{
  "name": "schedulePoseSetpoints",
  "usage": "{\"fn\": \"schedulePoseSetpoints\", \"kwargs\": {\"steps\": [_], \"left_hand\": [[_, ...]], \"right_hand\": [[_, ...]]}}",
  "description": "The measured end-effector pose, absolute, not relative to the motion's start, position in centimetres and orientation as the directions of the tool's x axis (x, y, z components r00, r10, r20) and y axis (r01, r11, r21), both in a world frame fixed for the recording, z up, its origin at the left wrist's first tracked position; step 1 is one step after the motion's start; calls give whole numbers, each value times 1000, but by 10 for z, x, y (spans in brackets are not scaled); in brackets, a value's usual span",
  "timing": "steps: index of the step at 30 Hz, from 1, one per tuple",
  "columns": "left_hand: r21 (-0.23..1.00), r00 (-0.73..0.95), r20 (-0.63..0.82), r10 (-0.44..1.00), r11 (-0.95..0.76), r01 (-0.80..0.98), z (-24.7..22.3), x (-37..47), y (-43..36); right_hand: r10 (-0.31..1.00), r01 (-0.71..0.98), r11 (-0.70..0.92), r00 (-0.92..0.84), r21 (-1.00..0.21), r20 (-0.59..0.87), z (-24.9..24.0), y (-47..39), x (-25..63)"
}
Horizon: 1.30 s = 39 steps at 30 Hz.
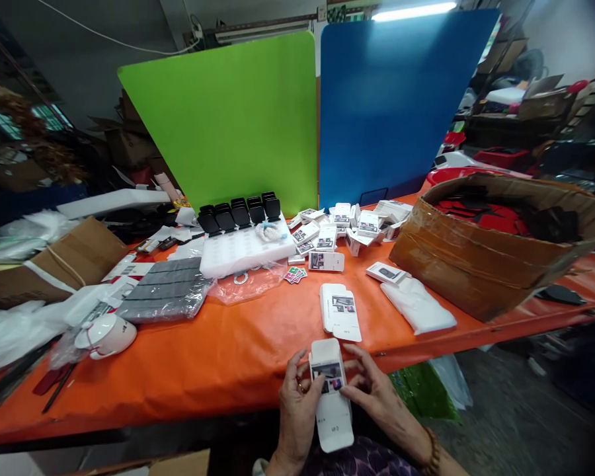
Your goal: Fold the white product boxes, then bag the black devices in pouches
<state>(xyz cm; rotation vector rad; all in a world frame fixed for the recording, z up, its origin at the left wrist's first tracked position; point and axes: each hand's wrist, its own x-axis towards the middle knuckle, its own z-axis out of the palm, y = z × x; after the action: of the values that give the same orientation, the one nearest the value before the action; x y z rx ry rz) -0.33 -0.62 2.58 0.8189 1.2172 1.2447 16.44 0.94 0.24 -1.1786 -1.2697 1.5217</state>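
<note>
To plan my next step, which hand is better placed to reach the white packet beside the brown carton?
Probably the right hand: it is nearer the white packet, while the left hand holds the white box from its farther side.

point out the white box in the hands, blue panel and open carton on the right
white box (333,403): head view, on its upward face
blue panel (384,116): head view, middle of its face
open carton (459,264): head view, its front wall
</note>
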Motion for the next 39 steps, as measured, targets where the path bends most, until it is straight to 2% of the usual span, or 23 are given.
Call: {"fn": "schedulePoseSetpoints", "kwargs": {"steps": [3,9,13,16,19,22,24,28,31,36,39], "left_hand": [[967,-27,-235,972,231,-112,15,-4,-15],[932,100,-349,932,357,-71,-4,-5,-24],[948,57,-319,946,318,33,-8,-6,-18],[967,13,-244,970,243,82,-5,-6,-8],[968,-1,-249,968,249,-15,1,-6,1],[937,45,-315,948,318,-144,5,-9,5],[938,90,-312,946,322,-131,4,-12,4],[969,54,-247,968,247,0,-1,-18,-4],[975,47,-223,974,223,2,-4,-20,-11],[943,20,-308,951,308,-123,-7,-15,-12],[904,5,-368,930,359,-230,-3,-10,-7]], "right_hand": [[979,93,-85,-176,-992,-100,-5,-5,166],[945,66,-244,-211,-968,-252,-12,-24,163],[955,167,-162,-222,-973,-197,-12,-24,158],[980,135,-128,-134,-983,-146,-13,-18,151],[981,-51,-182,-74,-982,-178,-13,-8,144],[959,-173,-253,-175,-952,-223,-9,1,144],[947,-109,-247,-239,-963,-216,-7,4,146],[969,136,-37,-237,-990,-69,-4,-1,152],[966,189,46,-259,-981,-4,-3,-9,153],[980,229,58,-197,-972,12,0,-11,151],[983,172,-70,-153,-983,-97,6,-4,149]]}}
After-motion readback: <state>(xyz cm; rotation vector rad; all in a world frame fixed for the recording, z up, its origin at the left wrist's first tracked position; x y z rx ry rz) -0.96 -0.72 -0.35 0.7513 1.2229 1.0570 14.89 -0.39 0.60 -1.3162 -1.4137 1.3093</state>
